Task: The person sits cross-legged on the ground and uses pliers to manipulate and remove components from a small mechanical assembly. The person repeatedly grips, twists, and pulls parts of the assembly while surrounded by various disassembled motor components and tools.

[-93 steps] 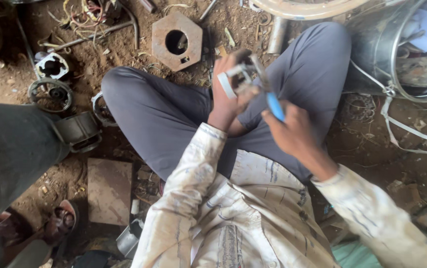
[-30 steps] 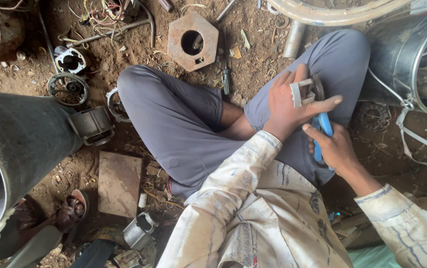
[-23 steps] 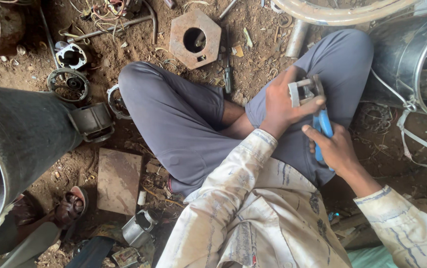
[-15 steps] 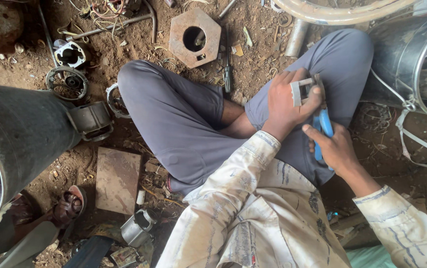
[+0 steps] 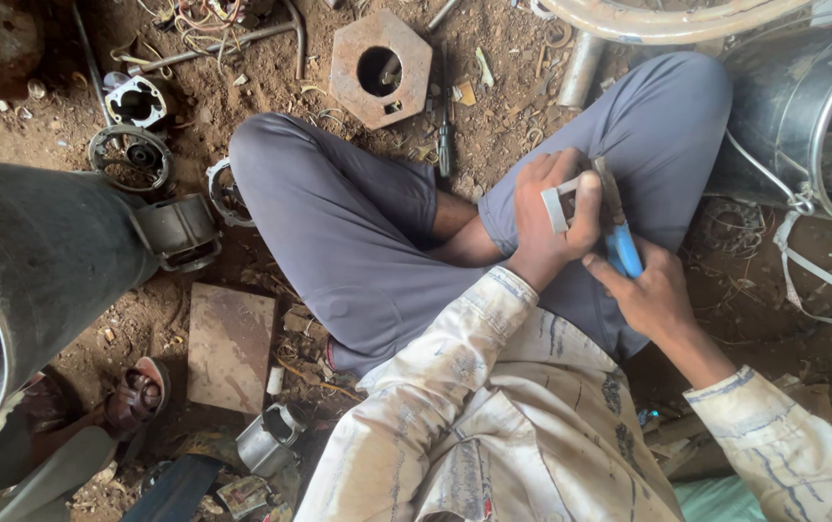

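Small, stiff, likely light metal part [image 5: 561, 205] clamped in left hand [image 5: 546, 227] over the lap, best pinched by its edges; right hand [image 5: 648, 290] gripping blue-handled tool [image 5: 621, 242].

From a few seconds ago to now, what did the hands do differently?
Both hands came down from over the lap to the raised knee on the right. The left hand keeps its grip on the small metal part; the right hand keeps the blue-handled tool against it. The crossed legs, the hexagonal metal block and the screwdriver on the ground stayed put.
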